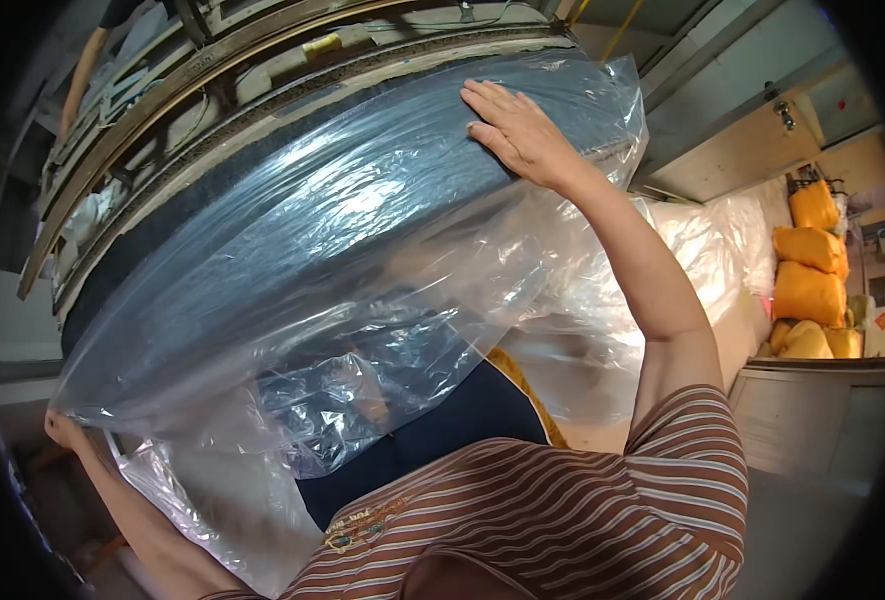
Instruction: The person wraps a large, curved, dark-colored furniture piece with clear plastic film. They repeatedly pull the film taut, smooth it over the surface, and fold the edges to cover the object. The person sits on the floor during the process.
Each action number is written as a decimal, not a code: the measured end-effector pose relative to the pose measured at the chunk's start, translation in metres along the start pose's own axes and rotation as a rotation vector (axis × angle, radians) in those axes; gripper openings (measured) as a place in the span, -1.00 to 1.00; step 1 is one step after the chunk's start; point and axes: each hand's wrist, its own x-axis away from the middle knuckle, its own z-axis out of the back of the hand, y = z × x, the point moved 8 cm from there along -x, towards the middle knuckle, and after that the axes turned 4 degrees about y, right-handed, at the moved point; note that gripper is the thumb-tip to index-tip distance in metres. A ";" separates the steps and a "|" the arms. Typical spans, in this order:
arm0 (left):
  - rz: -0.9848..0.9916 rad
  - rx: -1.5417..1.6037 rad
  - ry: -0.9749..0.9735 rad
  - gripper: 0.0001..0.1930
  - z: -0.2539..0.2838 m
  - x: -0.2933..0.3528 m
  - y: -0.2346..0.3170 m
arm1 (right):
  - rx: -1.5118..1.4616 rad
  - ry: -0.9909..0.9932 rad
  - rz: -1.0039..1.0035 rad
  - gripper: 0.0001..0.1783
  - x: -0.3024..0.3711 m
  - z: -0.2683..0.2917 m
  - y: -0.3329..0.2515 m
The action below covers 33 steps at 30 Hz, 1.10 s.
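Note:
A large clear plastic sheet (pixel 363 195) is spread over a long dark work surface (pixel 93 310) and hangs down its near side, in front of my body. At the far left, my left hand (pixel 63 428) is closed on the sheet's corner and pulls its edge taut. My right hand (pixel 518 130) lies flat on the sheet toward the right end, fingers stretched out and pressed on the film. Wrinkles and bright glare run along the plastic between the two hands. The fingertips of my left hand are partly hidden.
A long metal and wood machine frame (pixel 203 75) runs along the back of the surface. More crumpled clear plastic (pixel 708 245) is heaped at the right. Beyond it, orange bundles (pixel 811 292) are stacked by a grey cabinet (pixel 793 420). Another person's arm (pixel 81 80) shows at the far upper left.

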 end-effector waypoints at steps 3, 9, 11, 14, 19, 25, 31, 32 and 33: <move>0.110 0.315 -0.067 -0.58 0.027 0.029 0.012 | 0.062 0.036 0.052 -0.44 0.000 0.005 -0.003; 0.292 0.492 -0.287 -0.61 0.141 0.087 0.029 | -0.056 0.121 -0.031 -0.72 -0.039 0.008 0.024; 0.299 0.391 -0.341 -0.59 0.158 0.120 0.051 | -0.099 0.265 -0.030 -0.79 -0.055 0.015 0.040; 0.260 0.302 -0.333 -0.49 0.165 0.099 0.006 | -0.552 0.045 -0.044 -0.83 -0.079 -0.028 0.098; 0.112 0.416 -0.290 -0.59 0.142 0.074 0.051 | -0.792 0.225 -0.260 -0.72 -0.096 0.042 0.092; -0.084 0.256 -0.197 -0.70 0.007 0.080 0.173 | -0.237 0.552 -0.359 -0.60 -0.099 0.069 0.156; 0.000 0.414 -0.134 -0.71 -0.113 0.117 0.176 | -0.315 0.545 -0.400 -0.76 -0.065 -0.004 0.253; 0.002 0.402 -0.130 -0.71 -0.119 0.114 0.173 | -0.302 0.520 -0.394 -0.77 -0.067 -0.015 0.248; 0.004 0.405 -0.132 -0.71 -0.128 0.110 0.175 | -0.253 0.496 -0.383 -0.77 -0.068 -0.019 0.249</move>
